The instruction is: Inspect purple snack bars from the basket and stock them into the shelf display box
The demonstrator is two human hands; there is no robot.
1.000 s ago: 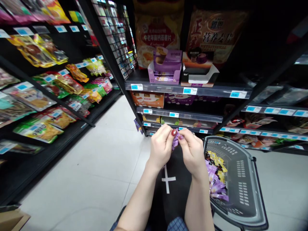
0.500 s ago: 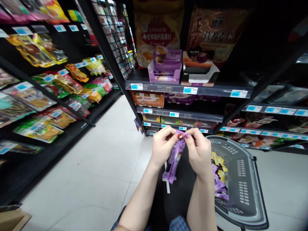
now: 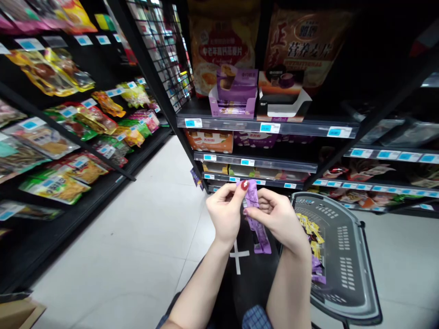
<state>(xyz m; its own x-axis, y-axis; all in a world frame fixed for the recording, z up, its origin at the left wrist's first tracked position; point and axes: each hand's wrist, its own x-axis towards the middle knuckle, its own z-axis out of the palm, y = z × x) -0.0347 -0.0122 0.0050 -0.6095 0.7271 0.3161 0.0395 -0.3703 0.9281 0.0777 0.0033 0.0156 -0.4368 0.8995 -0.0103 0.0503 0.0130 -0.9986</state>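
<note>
A slim purple stick sachet (image 3: 261, 237) hangs between my hands above a dark surface marked with a white cross (image 3: 239, 256). My left hand (image 3: 224, 212) pinches its top end between thumb and fingers. Lower down, my right hand (image 3: 283, 217) grips the sachet's side with the thumb across it. Beside my right forearm stands a grey shopping basket (image 3: 355, 269), with yellow sachets (image 3: 310, 228) and purple sachets (image 3: 318, 269) in it.
Ahead, a black shelf holds an open purple box (image 3: 236, 89) with sachets inside and an open dark box (image 3: 283, 93). Large cereal bags (image 3: 222, 50) stand behind them. Packaged snacks (image 3: 56, 183) fill the left shelves. A cardboard box (image 3: 20, 313) lies at lower left.
My right hand has moved from the sachet's top down along its side. The sachet's lower end has swung right, uncovering the white cross. My left hand has shifted slightly left.
</note>
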